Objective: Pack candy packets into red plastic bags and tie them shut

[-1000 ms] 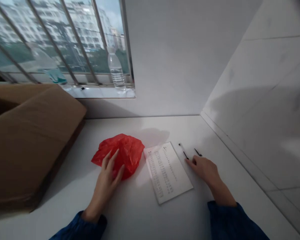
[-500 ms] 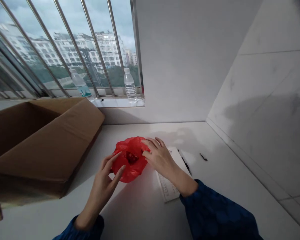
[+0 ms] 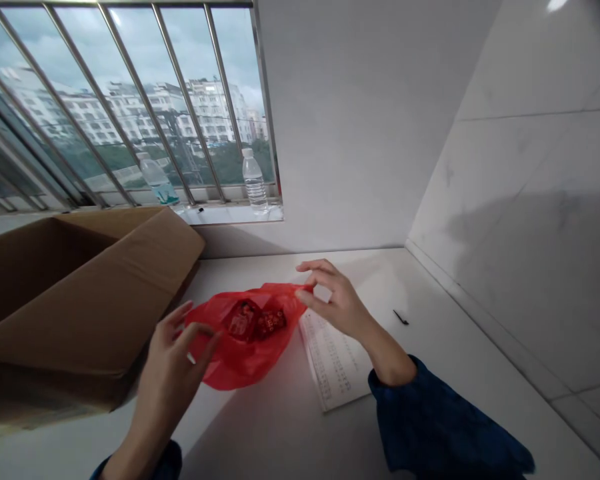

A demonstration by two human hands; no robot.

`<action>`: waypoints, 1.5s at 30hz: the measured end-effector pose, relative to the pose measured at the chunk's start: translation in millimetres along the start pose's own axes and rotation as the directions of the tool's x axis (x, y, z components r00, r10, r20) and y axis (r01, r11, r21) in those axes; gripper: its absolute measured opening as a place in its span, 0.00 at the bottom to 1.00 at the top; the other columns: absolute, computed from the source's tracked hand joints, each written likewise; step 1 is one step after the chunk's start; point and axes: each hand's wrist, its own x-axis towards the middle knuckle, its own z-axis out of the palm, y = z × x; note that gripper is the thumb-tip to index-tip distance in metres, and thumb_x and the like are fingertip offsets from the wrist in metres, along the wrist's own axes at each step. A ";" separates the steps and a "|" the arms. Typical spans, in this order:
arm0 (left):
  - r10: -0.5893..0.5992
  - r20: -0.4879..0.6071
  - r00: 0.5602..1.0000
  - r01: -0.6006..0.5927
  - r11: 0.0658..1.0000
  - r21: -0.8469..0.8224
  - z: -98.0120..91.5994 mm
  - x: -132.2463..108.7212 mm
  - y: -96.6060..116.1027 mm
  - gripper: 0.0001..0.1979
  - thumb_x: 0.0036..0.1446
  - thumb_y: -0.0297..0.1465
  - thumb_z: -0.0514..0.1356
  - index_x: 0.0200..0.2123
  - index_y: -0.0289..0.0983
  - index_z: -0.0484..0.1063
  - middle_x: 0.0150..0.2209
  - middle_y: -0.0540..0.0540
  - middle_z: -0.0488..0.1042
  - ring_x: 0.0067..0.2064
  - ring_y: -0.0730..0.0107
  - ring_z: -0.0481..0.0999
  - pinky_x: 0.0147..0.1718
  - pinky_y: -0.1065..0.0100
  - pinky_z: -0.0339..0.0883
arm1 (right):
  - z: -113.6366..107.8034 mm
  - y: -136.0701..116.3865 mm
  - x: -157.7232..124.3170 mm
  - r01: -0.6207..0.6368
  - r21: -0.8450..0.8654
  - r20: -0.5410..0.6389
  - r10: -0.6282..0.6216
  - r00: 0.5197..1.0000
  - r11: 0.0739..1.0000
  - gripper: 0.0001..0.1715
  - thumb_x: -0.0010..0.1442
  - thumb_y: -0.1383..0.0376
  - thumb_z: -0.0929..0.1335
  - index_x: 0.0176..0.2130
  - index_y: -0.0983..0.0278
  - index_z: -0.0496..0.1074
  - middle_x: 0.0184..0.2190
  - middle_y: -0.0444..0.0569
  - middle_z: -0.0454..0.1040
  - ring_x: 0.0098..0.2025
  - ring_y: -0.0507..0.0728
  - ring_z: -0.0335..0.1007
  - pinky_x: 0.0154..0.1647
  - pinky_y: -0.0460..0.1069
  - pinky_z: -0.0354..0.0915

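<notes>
The **right hand** (image 3: pixel 340 303) is raised over the near edge of the desk (image 3: pixel 265 433), with the thumb and fingertips pinching a corner of the red plastic bag (image 3: pixel 245 353). The index finger arches above the pinch. The **left hand** (image 3: pixel 170 357) lies opposite, open, with its fingers spread and curved. Its fingertips are at the left part of the bag, though contact cannot be told from this view.

The bag lies on the desk between the two hands, its pinched corner drawn out to the right. Dark red objects (image 3: pixel 255 321) sit together in its middle. Their exact kind is hidden by the plastic.

**Beside the bag:** A sheet of paper (image 3: pixel 335 363) printed in narrow columns lies flat to the right, its upper left edge just beside or touching the bag, with the right forearm above it. A small black item (image 3: pixel 401 317) lies farther right on the desk, well apart from the paper. A blue sleeve (image 3: pixel 430 413) covers the right arm.

**Background:** An open cardboard box (image 3: pixel 75 293) stands at the left end of the desk, close to the left hand. Behind it is a barred window (image 3: pixel 145 100). Its sill (image 3: pixel 230 215) carries an upright water bottle (image 3: pixel 254 181) and a second bottle (image 3: pixel 156 179). A tiled wall (image 3: pixel 520 200) bounds the desk on the right.
</notes>
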 end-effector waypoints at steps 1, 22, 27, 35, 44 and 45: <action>-0.046 -0.040 0.998 0.045 0.999 -0.026 -5.9 7.5 2.5 0.17 0.64 0.45 0.56 0.34 0.38 0.72 0.58 0.36 0.65 0.60 0.43 0.66 0.58 0.41 0.62 | -3.7 -2.3 0.2 -0.052 0.146 -0.047 0.059 0.997 0.988 0.10 0.63 0.61 0.69 0.30 0.61 0.69 0.51 0.51 0.73 0.55 0.58 0.69 0.59 0.57 0.62; 0.182 0.223 0.958 -0.142 0.973 -0.181 -29.0 33.2 8.1 0.09 0.60 0.40 0.60 0.34 0.46 0.80 0.52 0.47 0.74 0.50 0.52 0.74 0.49 0.54 0.69 | 13.0 -0.8 -16.1 -0.180 0.822 -0.045 0.376 0.926 0.541 0.12 0.59 0.55 0.73 0.35 0.59 0.73 0.34 0.43 0.74 0.40 0.55 0.76 0.53 0.56 0.69; -0.172 0.134 0.976 0.216 0.690 -0.691 -34.6 62.8 58.9 0.16 0.68 0.41 0.51 0.35 0.40 0.74 0.46 0.45 0.76 0.46 0.61 0.76 0.42 0.65 0.72 | 23.4 -11.2 -23.4 -0.204 0.611 0.052 0.218 0.975 0.765 0.30 0.57 0.56 0.75 0.57 0.51 0.67 0.57 0.48 0.68 0.47 0.57 0.74 0.52 0.58 0.72; 0.545 0.292 0.786 -0.403 0.809 -0.427 -17.4 79.6 129.6 0.21 0.69 0.36 0.47 0.60 0.52 0.69 0.73 0.56 0.40 0.73 0.49 0.41 0.68 0.38 0.32 | 30.8 -22.6 -21.7 -0.110 0.420 0.137 0.057 0.989 0.901 0.32 0.51 0.66 0.77 0.54 0.51 0.70 0.56 0.45 0.69 0.59 0.62 0.67 0.59 0.57 0.68; 0.258 0.120 0.959 -0.140 0.795 -0.591 15.8 59.7 106.5 0.37 0.67 0.47 0.49 0.72 0.47 0.35 0.73 0.40 0.43 0.71 0.49 0.49 0.67 0.43 0.48 | 36.6 -10.2 -26.1 -0.263 0.536 0.189 0.189 0.964 0.802 0.05 0.61 0.61 0.70 0.37 0.60 0.77 0.38 0.44 0.73 0.26 0.49 0.69 0.25 0.46 0.66; 0.215 0.125 0.969 -0.083 0.755 -0.651 22.2 51.5 104.5 0.40 0.65 0.48 0.51 0.72 0.47 0.33 0.72 0.39 0.46 0.70 0.50 0.53 0.66 0.45 0.52 | 37.7 -9.0 -25.7 -0.292 0.581 0.166 0.240 0.956 0.760 0.07 0.62 0.60 0.70 0.35 0.60 0.76 0.34 0.43 0.72 0.22 0.47 0.64 0.21 0.45 0.62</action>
